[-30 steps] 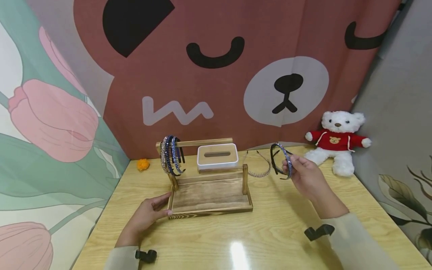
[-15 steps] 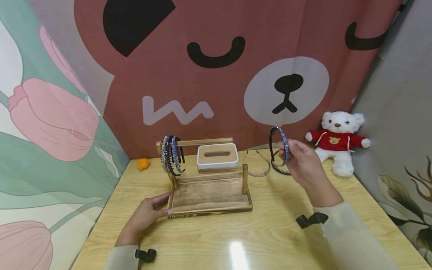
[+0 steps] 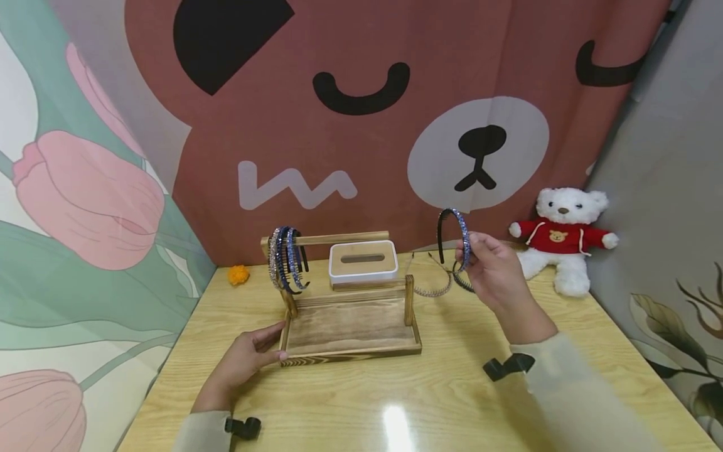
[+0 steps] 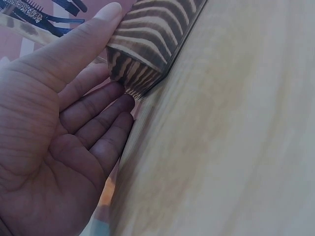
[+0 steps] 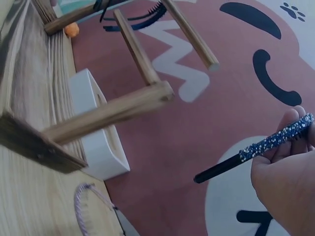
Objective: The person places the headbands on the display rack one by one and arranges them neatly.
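Observation:
My right hand (image 3: 497,270) pinches a blue rhinestone headband (image 3: 465,235) raised above the table at the right. In the right wrist view its sparkling band (image 5: 275,143) lies across the fingers, a black end sticking out. My left hand (image 3: 244,361) holds the front left corner of a wooden headband stand (image 3: 351,359), thumb on the front and fingers at the side, as the left wrist view shows. Several jewelled headbands (image 3: 285,260) hang at the left end of the stand's upper bar (image 3: 344,238). Its lower bar (image 3: 351,294) carries nothing.
Behind the stand sits a white tissue box (image 3: 363,260) with a wooden top. A pale headband (image 3: 433,292) and a dark one (image 3: 463,284) lie on the table to its right. A white teddy bear (image 3: 563,242) sits at the back right, an orange pompom (image 3: 238,275) at the back left.
My right hand has lifted the blue headband off the table and moved it left, with the dark headband staying behind. My left hand has kept its place on the stand.

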`<state>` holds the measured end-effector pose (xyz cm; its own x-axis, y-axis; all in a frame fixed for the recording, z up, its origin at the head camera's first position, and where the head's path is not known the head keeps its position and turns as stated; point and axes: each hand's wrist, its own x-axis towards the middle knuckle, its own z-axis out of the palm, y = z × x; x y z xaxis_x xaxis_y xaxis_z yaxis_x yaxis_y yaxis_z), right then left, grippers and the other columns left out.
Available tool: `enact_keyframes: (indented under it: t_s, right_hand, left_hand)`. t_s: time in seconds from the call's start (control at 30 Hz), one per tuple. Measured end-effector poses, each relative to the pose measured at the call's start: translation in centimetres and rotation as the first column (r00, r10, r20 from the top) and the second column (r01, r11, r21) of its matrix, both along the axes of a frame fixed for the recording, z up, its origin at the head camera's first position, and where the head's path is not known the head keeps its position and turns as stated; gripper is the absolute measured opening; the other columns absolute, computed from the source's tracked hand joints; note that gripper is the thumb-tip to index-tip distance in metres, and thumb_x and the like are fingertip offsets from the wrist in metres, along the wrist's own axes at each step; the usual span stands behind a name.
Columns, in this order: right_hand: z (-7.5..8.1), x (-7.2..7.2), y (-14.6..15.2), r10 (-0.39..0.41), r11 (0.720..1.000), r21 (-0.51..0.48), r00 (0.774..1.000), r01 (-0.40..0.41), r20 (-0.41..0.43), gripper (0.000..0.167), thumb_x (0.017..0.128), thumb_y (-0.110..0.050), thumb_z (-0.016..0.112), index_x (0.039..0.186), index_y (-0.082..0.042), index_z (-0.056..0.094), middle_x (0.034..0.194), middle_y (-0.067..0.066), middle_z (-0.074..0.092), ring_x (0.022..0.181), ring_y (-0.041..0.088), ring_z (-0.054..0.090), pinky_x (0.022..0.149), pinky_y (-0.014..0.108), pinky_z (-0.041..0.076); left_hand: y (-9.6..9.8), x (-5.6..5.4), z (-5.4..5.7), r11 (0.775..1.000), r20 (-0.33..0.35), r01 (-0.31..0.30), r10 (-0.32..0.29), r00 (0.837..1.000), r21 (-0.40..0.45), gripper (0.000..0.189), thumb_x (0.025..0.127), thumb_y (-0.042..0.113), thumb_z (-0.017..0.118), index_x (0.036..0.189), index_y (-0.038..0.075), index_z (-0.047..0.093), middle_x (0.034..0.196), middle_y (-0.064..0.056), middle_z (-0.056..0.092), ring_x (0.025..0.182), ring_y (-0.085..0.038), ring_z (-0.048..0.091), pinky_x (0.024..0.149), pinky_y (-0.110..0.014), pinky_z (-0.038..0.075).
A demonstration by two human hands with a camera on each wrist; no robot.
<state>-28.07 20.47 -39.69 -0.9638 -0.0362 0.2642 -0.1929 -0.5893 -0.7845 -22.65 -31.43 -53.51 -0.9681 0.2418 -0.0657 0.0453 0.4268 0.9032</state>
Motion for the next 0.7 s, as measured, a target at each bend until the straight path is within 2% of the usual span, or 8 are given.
enact_keyframes:
  t_s: [0.17,0.47,0.7]
  right_hand:
    - [-0.1,-0.5,-2.4,-0.043,0.999,0.023,0.998,0.042,0.034,0.022,0.112,-0.016,0.061,0.096,-0.011,0.076,0.093,0.002,0.080,0.087,0.011,0.074,0.086,0.022,0.065]
    - [0.7,-1.6,-6.9,-0.054,0.998,0.048,0.996,0.050,0.076,0.025,0.114,-0.016,0.057,0.097,-0.013,0.074,0.093,-0.001,0.078,0.088,0.011,0.073,0.091,0.023,0.064]
    - [0.4,-2.0,-10.3,-0.038,0.998,0.061,0.995,0.033,0.088,0.026,0.115,-0.012,0.055,0.096,-0.012,0.073,0.094,0.000,0.079,0.090,0.012,0.075,0.092,0.023,0.064]
  left_hand:
    - [-0.1,0.1,0.0,1.000,0.000,-0.001,0.001,1.000,-0.008,0.077,0.096,0.021,0.087,0.161,0.000,0.051,0.165,-0.024,0.049,0.153,-0.045,0.048,0.120,-0.044,0.050]
    - [-0.2,0.0,0.0,1.000,0.003,-0.002,0.002,1.000,0.011,0.077,0.096,0.020,0.086,0.161,0.001,0.051,0.166,-0.023,0.049,0.154,-0.044,0.048,0.121,-0.043,0.049]
    - [-0.2,-0.1,-0.1,1.000,0.002,-0.003,0.003,1.000,-0.001,0.076,0.096,0.019,0.087,0.161,0.001,0.052,0.165,-0.024,0.050,0.153,-0.044,0.049,0.121,-0.043,0.049]
